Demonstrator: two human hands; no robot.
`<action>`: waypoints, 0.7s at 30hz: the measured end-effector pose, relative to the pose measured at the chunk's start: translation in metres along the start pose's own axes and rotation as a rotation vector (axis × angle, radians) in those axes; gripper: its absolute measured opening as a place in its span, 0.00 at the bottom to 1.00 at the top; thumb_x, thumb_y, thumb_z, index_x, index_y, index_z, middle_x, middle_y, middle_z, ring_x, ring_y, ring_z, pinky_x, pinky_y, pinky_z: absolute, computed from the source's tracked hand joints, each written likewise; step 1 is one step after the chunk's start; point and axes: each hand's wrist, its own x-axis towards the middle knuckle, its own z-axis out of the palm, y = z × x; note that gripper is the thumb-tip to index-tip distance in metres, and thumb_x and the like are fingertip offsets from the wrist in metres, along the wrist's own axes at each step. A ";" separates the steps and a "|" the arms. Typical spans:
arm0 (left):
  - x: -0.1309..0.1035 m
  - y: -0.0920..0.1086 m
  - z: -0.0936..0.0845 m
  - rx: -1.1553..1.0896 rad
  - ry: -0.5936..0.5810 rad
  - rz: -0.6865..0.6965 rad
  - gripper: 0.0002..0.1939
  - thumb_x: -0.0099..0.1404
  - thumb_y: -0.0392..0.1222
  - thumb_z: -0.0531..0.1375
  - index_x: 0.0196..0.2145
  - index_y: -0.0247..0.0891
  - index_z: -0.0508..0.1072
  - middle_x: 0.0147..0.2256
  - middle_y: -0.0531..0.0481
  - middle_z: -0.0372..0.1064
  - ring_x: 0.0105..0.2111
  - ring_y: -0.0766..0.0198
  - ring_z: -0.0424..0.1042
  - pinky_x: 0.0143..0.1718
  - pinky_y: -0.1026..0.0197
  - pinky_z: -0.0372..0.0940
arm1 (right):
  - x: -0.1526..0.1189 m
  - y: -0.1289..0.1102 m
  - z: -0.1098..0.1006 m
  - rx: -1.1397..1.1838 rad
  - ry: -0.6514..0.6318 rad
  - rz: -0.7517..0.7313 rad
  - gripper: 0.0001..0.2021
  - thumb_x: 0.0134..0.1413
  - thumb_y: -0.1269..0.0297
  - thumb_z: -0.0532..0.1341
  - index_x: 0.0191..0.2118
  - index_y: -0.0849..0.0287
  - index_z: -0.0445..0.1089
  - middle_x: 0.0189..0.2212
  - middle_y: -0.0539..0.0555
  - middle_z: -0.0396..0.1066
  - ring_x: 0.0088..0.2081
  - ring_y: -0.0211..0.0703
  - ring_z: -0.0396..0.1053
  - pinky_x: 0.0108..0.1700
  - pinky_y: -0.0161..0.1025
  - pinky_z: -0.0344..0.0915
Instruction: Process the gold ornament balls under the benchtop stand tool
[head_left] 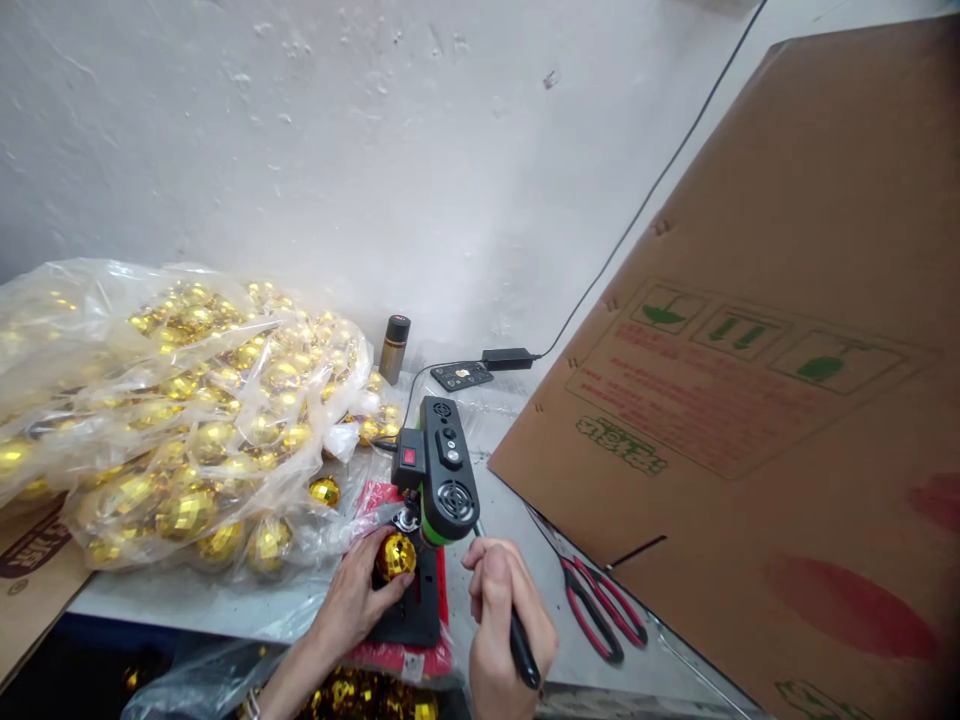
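Note:
A gold mirrored ball (396, 556) is held in my left hand (355, 590), low over the black base plate (412, 612) of a small drill press (450, 470). My right hand (510, 620) is closed around a black handle (523, 650) at the press's right side. The press has a black top with round vents and a box with a red switch on its left. Red material (442, 645) lies under the base.
A big plastic bag of gold balls (187, 430) fills the left. Red-handled scissors (600, 605) lie at the right beside a large cardboard box (750, 380). Behind stand a dark bottle (394, 348) and a cable adapter (507, 358). More gold balls (360, 692) sit below the front edge.

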 end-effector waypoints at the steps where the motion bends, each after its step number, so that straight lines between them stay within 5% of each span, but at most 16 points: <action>1: 0.000 0.000 -0.001 0.031 -0.019 0.019 0.29 0.63 0.53 0.69 0.59 0.41 0.76 0.57 0.36 0.80 0.58 0.39 0.78 0.61 0.37 0.71 | -0.002 0.002 -0.001 0.000 -0.011 0.004 0.19 0.77 0.65 0.53 0.29 0.56 0.67 0.25 0.46 0.64 0.22 0.34 0.59 0.24 0.33 0.57; 10: -0.003 -0.004 -0.004 0.140 -0.107 0.125 0.30 0.62 0.45 0.69 0.61 0.39 0.75 0.57 0.35 0.80 0.57 0.40 0.79 0.59 0.40 0.74 | -0.008 0.010 -0.003 0.016 -0.024 -0.029 0.18 0.75 0.70 0.53 0.29 0.56 0.66 0.26 0.47 0.64 0.24 0.35 0.61 0.27 0.33 0.58; 21: 0.004 0.022 0.014 0.308 -0.110 0.131 0.25 0.55 0.37 0.69 0.52 0.40 0.77 0.47 0.42 0.79 0.51 0.40 0.76 0.58 0.35 0.68 | -0.013 0.008 -0.003 0.021 -0.016 -0.019 0.16 0.75 0.71 0.53 0.31 0.55 0.65 0.27 0.47 0.65 0.25 0.34 0.63 0.28 0.34 0.59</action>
